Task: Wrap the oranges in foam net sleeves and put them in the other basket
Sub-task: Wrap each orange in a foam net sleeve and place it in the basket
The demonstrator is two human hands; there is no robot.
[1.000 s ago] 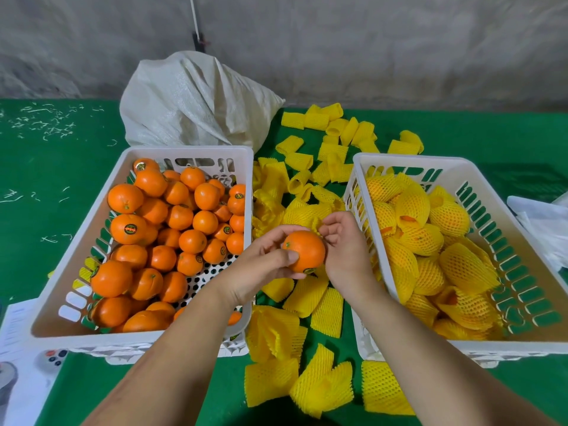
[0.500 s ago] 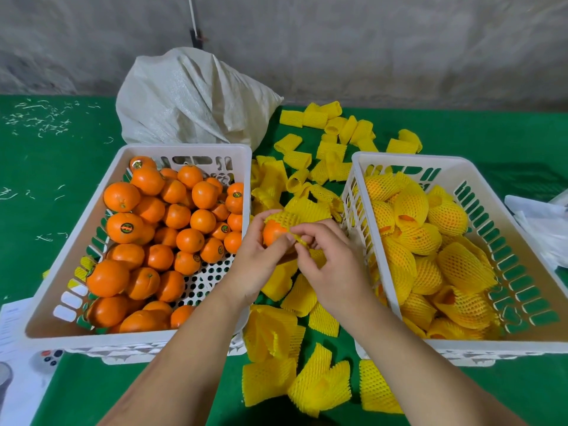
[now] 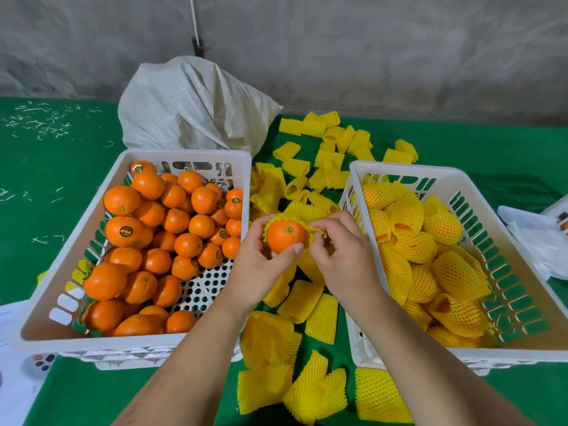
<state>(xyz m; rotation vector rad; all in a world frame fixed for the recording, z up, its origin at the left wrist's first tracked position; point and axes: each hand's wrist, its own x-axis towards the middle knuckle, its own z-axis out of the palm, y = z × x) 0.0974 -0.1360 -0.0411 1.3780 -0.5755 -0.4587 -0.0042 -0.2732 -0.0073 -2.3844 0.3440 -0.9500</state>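
My left hand (image 3: 261,265) grips an orange (image 3: 284,236) between the two baskets, thumb across its lower front. A yellow foam net sleeve (image 3: 316,231) is stretched around the orange's far and right sides; my right hand (image 3: 341,259) pinches the sleeve's rim at the right. The left white basket (image 3: 76,250) holds several bare oranges (image 3: 172,238). The right white basket (image 3: 522,259) holds several oranges wrapped in yellow sleeves (image 3: 415,247).
Several loose yellow sleeves (image 3: 307,305) lie on the green table (image 3: 55,167) between the baskets and behind them. A white woven sack (image 3: 190,109) stands behind the left basket. White papers (image 3: 12,364) lie at the lower left, white plastic (image 3: 534,241) at the right edge.
The orange was bare in both hands a second ago. Since then a sleeve has been drawn over its far side, and my right hand now pulls the sleeve's rim to the right.
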